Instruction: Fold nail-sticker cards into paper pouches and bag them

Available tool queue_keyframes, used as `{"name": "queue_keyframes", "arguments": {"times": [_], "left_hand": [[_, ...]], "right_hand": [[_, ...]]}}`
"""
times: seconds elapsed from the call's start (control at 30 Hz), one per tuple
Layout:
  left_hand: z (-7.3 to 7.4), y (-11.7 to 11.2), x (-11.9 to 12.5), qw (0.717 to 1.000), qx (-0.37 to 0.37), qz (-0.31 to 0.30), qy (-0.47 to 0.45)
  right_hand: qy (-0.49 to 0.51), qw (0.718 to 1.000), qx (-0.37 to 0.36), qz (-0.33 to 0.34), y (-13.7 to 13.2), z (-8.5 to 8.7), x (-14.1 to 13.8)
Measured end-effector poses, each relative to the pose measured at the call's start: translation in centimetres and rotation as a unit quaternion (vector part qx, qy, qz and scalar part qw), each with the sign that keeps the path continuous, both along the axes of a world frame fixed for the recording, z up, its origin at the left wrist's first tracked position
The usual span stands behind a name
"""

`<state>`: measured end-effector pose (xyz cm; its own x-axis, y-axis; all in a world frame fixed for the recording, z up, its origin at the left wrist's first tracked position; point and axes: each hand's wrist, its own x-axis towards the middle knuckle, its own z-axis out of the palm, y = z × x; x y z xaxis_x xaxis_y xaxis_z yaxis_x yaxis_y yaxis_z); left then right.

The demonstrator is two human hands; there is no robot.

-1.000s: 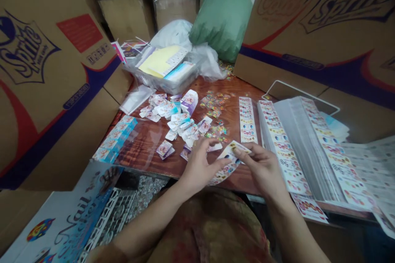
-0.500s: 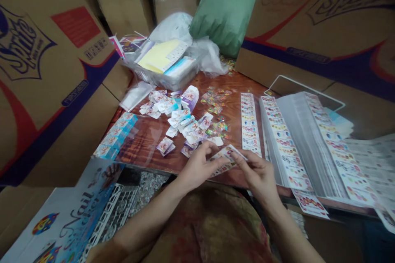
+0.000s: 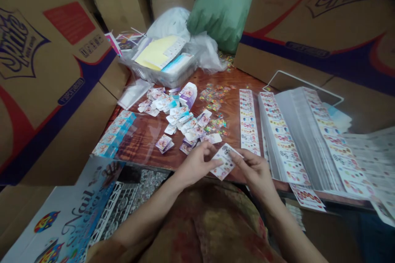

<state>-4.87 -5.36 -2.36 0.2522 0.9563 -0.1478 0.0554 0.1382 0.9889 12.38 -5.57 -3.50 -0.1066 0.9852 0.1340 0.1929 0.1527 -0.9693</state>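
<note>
My left hand (image 3: 195, 165) pinches the left side of a nail sticker sheet (image 3: 224, 169), its thumb lying over the printed face. On the sheet's right side, my right hand (image 3: 254, 168) grips with thumb on top and fingers underneath. The sheet looks folded short, with a checkered print near its upper corner. Just beyond my hands lies a heap of small printed card packets (image 3: 195, 131). Tiny colourful packets (image 3: 217, 123) are scattered to its right. A strip of stickers (image 3: 248, 119) rests flat past my right hand.
Tall stacks of sticker sheets (image 3: 285, 148) stand at the right. Large cardboard boxes (image 3: 101, 94) flank the table on both sides. Behind the heap sit a plastic tray (image 3: 168, 78) of papers and a green sack (image 3: 220, 8). Blue-white cards (image 3: 115, 133) line the left edge.
The sticker sheet has gone from a longer slanted strip to a shorter, squarer shape between my hands. My right hand has shifted slightly left. The view has moved a little.
</note>
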Motion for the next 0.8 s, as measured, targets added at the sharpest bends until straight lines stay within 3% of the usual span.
{"name": "queue_keyframes", "arguments": {"times": [0.13, 0.27, 0.37, 0.43, 0.53, 0.6, 0.67, 0.8], "left_hand": [[-0.2, -0.1, 0.2, 0.997, -0.056, -0.046, -0.029], [0.1, 0.0, 0.6, 0.995, -0.067, 0.017, -0.072], [-0.2, 0.0, 0.7, 0.994, -0.067, 0.047, -0.073], [-0.7, -0.1, 0.5, 0.997, -0.056, 0.045, -0.038], [-1.6, -0.3, -0.6, 0.994, 0.020, 0.070, 0.084], [-1.9, -0.3, -1.6, 0.969, 0.086, 0.105, 0.207], [-1.9, 0.0, -2.2, 0.917, 0.147, 0.129, 0.347], [-1.7, 1.7, -1.1, 0.801, 0.240, 0.068, 0.545]], "right_hand": [[-0.074, 0.994, 0.070, -0.042, 0.1, 0.1, 0.3], [-0.113, 0.988, 0.088, 0.054, -0.7, 0.1, -0.3], [-0.103, 0.989, 0.079, 0.066, -1.4, -0.4, -0.8], [-0.082, 0.994, 0.058, 0.047, -1.6, -0.7, -0.8], [-0.034, 0.999, -0.005, 0.017, -1.2, -1.2, 0.0], [-0.002, 0.999, -0.029, -0.025, -0.7, -1.5, 0.8], [0.020, 0.997, -0.036, -0.060, 0.1, -2.0, 1.6], [0.048, 0.994, -0.061, -0.074, 1.2, -3.1, 2.1]]}}
